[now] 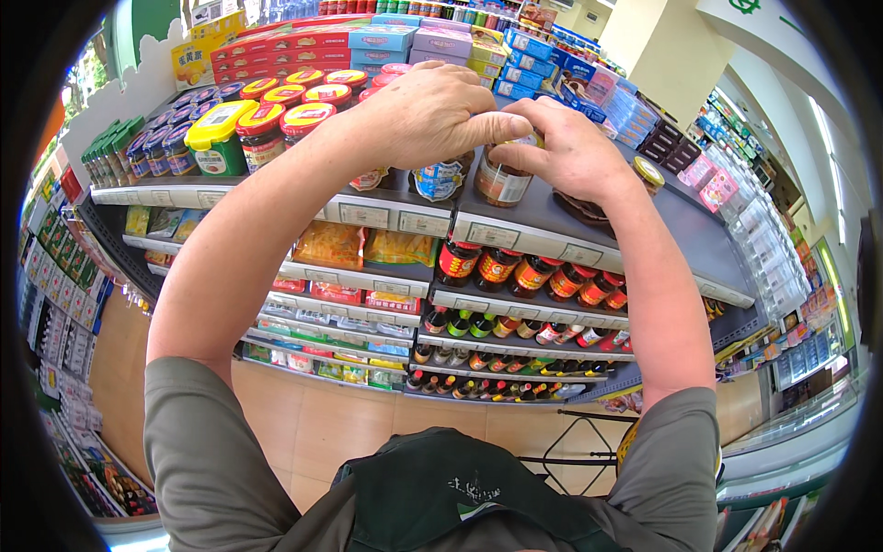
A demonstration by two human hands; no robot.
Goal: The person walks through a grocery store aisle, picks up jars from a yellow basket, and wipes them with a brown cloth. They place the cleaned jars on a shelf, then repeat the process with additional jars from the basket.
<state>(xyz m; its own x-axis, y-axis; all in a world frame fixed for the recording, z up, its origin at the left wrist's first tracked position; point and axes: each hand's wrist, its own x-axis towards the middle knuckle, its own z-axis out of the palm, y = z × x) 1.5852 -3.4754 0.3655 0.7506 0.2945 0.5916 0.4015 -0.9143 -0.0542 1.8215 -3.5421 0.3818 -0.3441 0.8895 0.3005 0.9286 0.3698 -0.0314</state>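
Observation:
On the top shelf stands a glass jar (505, 183) with a pale label and a yellowish lid. My right hand (576, 152) has its thumb across the front of this jar and its fingers around the far side of the lid. My left hand (438, 107) reaches over from the left, its thumb at the same lid; its fingertips are out of sight behind the jars. Below my left hand is a jar with a blue and white label (441, 181). A dark brown item (583, 209), partly covered, lies under my right wrist. Another yellow-lidded jar (648, 174) is beyond that wrist.
Red-lidded jars (261, 131) and a green tub with a yellow lid (219, 138) fill the shelf at left. Stacked boxes (379, 45) rise behind. Lower shelves hold sauce jars (497, 265) and bottles. A black metal frame (579, 448) stands near my right side.

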